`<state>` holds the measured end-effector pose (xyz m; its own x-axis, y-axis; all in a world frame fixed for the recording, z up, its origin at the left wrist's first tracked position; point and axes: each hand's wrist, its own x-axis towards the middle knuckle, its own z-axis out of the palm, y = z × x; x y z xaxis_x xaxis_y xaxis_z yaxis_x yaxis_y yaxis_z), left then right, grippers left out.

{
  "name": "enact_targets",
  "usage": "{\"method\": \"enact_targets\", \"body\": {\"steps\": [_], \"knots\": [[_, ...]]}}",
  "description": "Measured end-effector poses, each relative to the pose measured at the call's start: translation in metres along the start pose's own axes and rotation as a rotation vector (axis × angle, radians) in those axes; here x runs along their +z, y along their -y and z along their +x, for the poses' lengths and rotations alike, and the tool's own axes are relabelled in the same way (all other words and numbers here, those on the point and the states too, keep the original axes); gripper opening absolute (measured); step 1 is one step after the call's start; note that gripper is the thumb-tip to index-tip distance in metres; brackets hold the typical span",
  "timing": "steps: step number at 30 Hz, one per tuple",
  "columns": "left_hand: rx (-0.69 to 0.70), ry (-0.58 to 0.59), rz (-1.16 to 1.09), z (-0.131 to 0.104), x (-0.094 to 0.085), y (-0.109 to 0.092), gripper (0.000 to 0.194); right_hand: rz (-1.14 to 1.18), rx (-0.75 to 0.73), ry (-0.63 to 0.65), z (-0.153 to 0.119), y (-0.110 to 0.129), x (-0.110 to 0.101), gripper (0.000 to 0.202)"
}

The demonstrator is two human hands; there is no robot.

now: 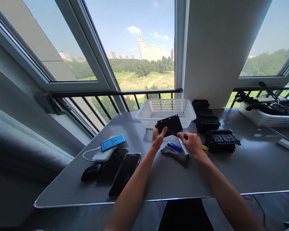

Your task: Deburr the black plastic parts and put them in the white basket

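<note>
My left hand (157,138) is closed around the lower left corner of a flat black rectangular plate (170,123), with small tabs or holes along its edges. The plate is held tilted above the table. Across its lower edge runs a dark strip (171,132); whether it belongs to the plate I cannot tell. Pinched at the strip's right end is my right hand (191,142), fingers curled. Below the hands lie a blue marker (174,146), a white marker (183,147) and a crumpled grey cloth (174,155). A yellow object (205,148) shows partly behind my right hand.
Behind the plate stands a white plastic basket (168,104). Several black ribbed parts (220,141) sit to its right. Phones (125,173), a power bank (104,155) and a mouse (91,173) lie on the left. Another basket (260,118) with cables is far right.
</note>
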<state>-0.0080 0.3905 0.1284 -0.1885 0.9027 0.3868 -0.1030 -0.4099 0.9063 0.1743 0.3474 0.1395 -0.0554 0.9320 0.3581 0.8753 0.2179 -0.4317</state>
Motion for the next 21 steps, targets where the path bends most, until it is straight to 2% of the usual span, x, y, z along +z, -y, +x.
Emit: {"method": "enact_targets", "body": {"steps": [8,19,21], "knots": [[-0.001,0.012,-0.046,0.0,0.0016,-0.0026,0.046,0.012,0.008,-0.004,0.0,0.0021,-0.0015,0.056],[-0.062,0.062,-0.076,0.0034,-0.0045,0.0068,0.049,0.043,-0.019,0.004,-0.0003,0.002,-0.0037,0.058],[-0.06,0.042,-0.05,0.0027,-0.0036,0.0065,0.049,0.045,-0.019,0.005,-0.0002,0.0021,-0.0037,0.058]]}}
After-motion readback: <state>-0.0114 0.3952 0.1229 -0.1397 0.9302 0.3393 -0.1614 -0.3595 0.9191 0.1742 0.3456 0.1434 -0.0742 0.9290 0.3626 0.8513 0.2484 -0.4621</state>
